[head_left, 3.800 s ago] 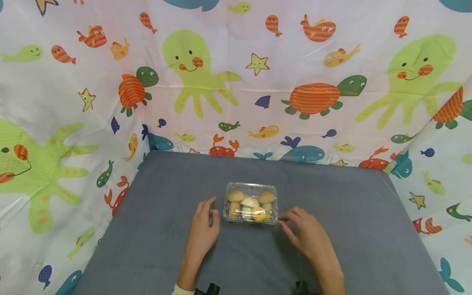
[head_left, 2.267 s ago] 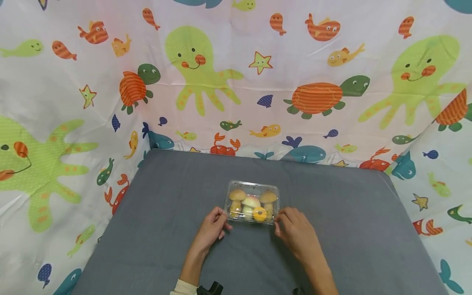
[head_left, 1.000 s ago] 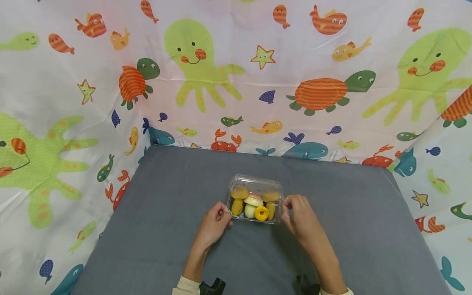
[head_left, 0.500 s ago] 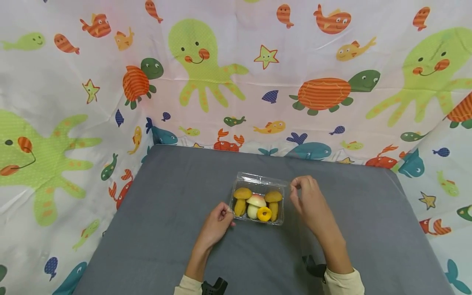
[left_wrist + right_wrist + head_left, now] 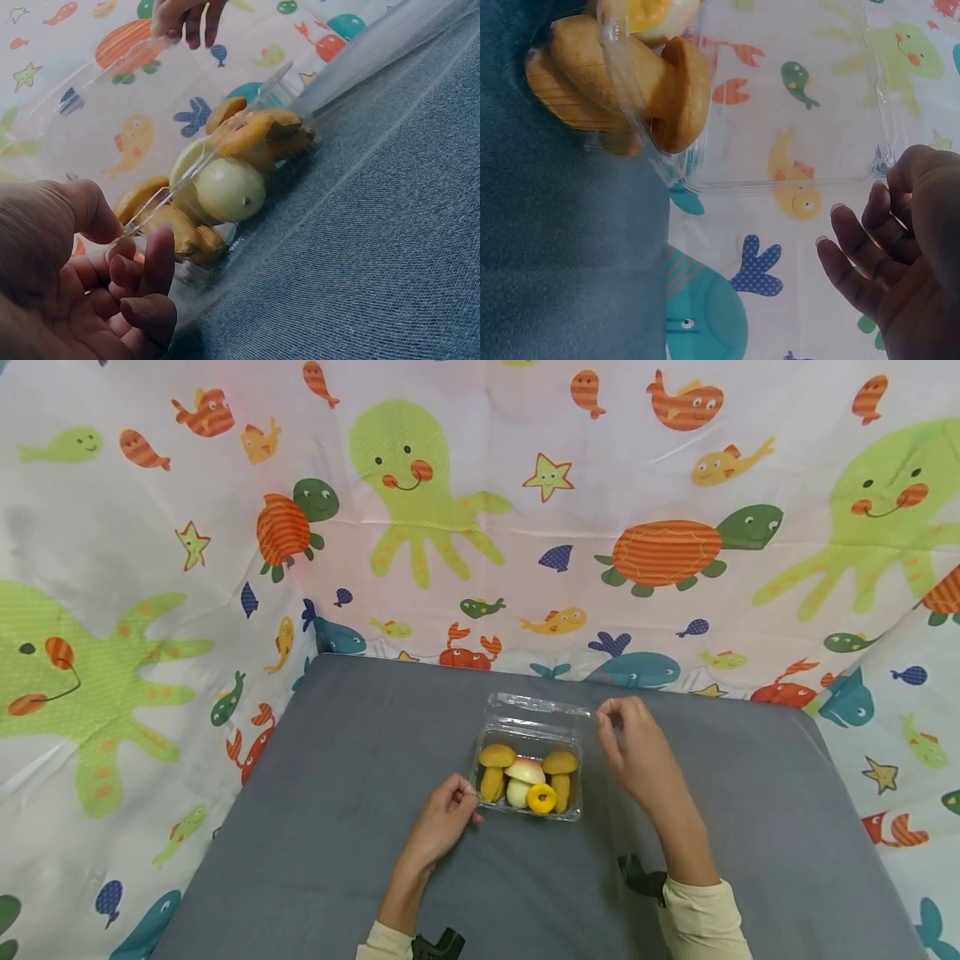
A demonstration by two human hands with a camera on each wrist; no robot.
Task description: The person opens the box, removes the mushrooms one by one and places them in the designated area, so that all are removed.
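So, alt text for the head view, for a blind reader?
The right hand holds the lid of a clear box open; the left hand pinches the box's near left corner. Inside lie three mushrooms and a yellow piece.

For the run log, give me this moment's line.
left hand: pinches clear rectangular plastic box corner; right hand: pinches raised clear plastic lid; inside: two brown mushrooms, pale mushroom, yellow ring

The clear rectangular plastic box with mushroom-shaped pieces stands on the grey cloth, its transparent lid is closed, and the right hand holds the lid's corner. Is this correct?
No: the transparent plastic lid is raised, not closed, as the head view shows. The clear rectangular plastic box with brown and pale mushroom-shaped pieces stands on the grey cloth, and the right hand holds the lid's corner.
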